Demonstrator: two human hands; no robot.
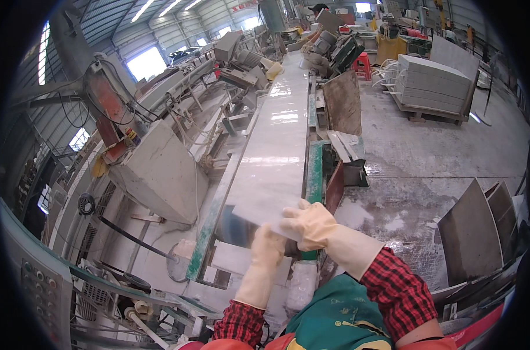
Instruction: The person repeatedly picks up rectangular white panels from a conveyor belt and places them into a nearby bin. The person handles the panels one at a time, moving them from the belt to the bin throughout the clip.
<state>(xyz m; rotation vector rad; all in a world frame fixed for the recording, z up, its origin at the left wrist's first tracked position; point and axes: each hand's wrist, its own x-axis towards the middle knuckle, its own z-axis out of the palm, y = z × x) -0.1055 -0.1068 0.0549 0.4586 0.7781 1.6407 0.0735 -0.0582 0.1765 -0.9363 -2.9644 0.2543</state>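
Note:
A pale, glossy stone slab (265,201) lies at the near end of a long conveyor line in front of me. My left hand (267,245), in a cream rubber glove, is closed at the slab's near edge. To its right, my right hand (311,224), in the same kind of glove, grips the slab's near right corner, its fingers bent over the edge. A patch of blue belt (235,226) shows beneath the slab's left side. The gloves hide parts of the slab's edge.
Green rails (314,172) flank the line. Grinding machines with motors (247,58) stand farther along. A large grey block (160,172) is at left, near a button panel (40,280). Stacked slabs (431,81) rest on a pallet at right; thin panels (472,233) lean nearby.

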